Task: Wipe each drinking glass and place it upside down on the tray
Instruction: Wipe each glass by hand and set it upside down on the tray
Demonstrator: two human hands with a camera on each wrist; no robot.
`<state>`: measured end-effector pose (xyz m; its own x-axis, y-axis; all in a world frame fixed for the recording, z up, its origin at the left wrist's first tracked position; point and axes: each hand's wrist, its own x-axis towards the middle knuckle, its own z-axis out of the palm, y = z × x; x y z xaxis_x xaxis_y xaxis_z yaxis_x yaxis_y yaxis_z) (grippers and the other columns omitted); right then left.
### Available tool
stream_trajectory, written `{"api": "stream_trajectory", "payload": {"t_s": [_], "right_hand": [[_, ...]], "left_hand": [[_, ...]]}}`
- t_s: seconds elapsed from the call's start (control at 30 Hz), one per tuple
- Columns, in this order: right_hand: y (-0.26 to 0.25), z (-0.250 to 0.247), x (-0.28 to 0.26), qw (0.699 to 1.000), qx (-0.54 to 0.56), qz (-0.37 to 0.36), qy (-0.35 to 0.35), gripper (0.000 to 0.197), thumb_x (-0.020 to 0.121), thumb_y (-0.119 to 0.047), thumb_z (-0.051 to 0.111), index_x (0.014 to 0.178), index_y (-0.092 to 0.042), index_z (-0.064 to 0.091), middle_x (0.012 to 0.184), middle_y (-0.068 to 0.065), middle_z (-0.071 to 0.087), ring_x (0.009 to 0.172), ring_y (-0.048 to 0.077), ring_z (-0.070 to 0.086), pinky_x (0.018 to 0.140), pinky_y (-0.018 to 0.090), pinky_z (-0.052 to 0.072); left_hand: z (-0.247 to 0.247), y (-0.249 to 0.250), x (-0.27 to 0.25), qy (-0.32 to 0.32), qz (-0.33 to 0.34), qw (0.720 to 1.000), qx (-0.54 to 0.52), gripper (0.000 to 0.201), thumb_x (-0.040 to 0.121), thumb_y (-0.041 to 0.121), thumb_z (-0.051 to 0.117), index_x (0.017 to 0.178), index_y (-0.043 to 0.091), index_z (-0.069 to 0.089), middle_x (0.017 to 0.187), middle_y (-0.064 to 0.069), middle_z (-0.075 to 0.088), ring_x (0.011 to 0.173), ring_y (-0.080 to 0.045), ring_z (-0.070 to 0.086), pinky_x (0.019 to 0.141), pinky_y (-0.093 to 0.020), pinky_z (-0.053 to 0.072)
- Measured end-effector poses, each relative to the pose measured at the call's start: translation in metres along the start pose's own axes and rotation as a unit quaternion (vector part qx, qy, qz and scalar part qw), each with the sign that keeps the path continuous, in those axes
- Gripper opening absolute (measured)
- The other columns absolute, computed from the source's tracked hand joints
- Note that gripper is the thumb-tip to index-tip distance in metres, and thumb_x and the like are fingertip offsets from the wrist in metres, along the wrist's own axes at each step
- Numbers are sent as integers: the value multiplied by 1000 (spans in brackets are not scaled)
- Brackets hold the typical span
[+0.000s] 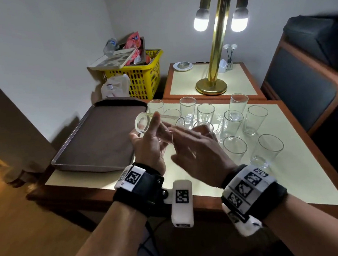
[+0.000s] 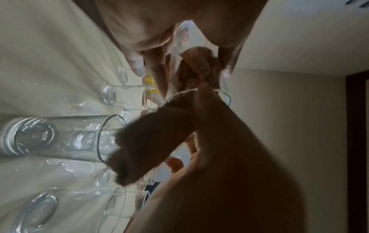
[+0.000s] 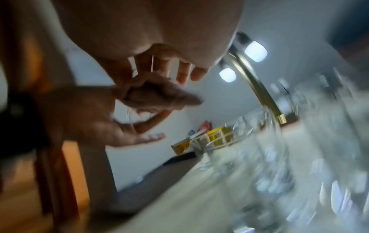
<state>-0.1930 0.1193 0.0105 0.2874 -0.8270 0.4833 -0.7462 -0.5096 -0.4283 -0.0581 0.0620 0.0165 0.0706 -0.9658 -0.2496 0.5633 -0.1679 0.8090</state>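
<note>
1. The left hand (image 1: 145, 148) has its grip round a clear drinking glass (image 1: 154, 127) lying sideways above the cream, wood-edged worktop (image 1: 301, 170).
2. The right hand (image 1: 202, 155) pushes a brown cloth (image 2: 197, 69) into the glass; its grip on the cloth I cannot tell.
3. Upright clear glasses (image 1: 234, 149) stand right; the brown rectangular tray (image 1: 98, 139) sits left.
4. Beyond: a brass lamp (image 1: 214, 49) on a side table (image 1: 239, 82), and a yellow plastic basket (image 1: 144, 77) against the white wall.

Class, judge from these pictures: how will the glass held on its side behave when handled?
The glass, clear and thin-rimmed, is probably fragile. Water drops on the table suggest it may be slippery. Round, it would likely roll if laid down; the left hand holds it on its side.
</note>
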Motion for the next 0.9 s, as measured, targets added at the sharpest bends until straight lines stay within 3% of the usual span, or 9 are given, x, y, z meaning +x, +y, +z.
{"api": "stream_trajectory", "payload": {"t_s": [0.13,0.27,0.33,0.4,0.5,0.6,0.7,0.77,0.9], "right_hand": [[5,3,1,991,-54,-10,-121,78,95,-34,58,161,-31,16,168,-12,10,108,33,69,96,52,55],[-1,1,14,987,125,73,-68,59,94,-16,64,149,-29,45,148,-6,55,99,6,71,81,29,61],[-3,-4,18,924,327,178,-91,52,93,3,65,139,-18,54,127,10,69,59,5,66,56,22,58],[-5,-12,16,881,411,210,-106,57,91,12,60,139,-19,55,119,15,71,51,15,65,50,29,58],[-8,-13,15,987,94,72,-106,77,88,8,51,151,-37,43,153,-18,45,111,5,67,89,29,59],[-7,-1,18,990,92,31,-105,87,81,6,49,153,-40,37,160,-23,32,131,9,56,102,38,55],[-11,-10,24,873,440,184,-102,80,85,19,59,152,-22,44,136,4,65,63,21,69,59,36,61],[-10,-17,23,816,524,213,-123,77,87,18,60,151,-22,45,121,1,72,54,22,65,52,35,59],[-9,-12,17,992,63,22,-106,89,81,9,47,154,-41,36,161,-22,29,126,9,59,91,42,60]], "left_hand": [[1,-9,-9,-16,-22,999,25,109,59,43,94,143,8,33,120,-19,67,100,-29,74,84,-48,61],[1,-13,-12,-61,-30,997,26,125,46,50,99,145,15,31,127,-21,65,101,-27,74,74,-44,59],[-1,-13,-10,-88,-16,995,42,104,61,43,95,137,21,29,126,-22,64,102,-31,73,76,-47,59],[-4,-10,-7,-118,24,987,110,86,75,44,88,135,12,35,124,-28,61,103,-38,71,75,-46,61],[-3,1,0,-71,43,975,205,68,87,49,74,132,14,38,107,-15,62,64,-15,60,44,-22,47],[2,6,-3,-62,39,985,158,47,92,34,72,119,18,37,86,-5,51,45,-5,47,40,-21,37],[2,11,-11,-115,74,985,104,50,87,31,77,114,22,37,88,-12,54,66,-23,58,59,-37,46],[0,17,-10,-150,68,975,146,51,86,38,74,118,22,38,93,-14,56,63,-27,52,54,-35,44],[3,22,-6,-73,29,976,204,55,96,44,65,131,14,35,81,-5,51,40,-7,37,37,-21,31]]}}
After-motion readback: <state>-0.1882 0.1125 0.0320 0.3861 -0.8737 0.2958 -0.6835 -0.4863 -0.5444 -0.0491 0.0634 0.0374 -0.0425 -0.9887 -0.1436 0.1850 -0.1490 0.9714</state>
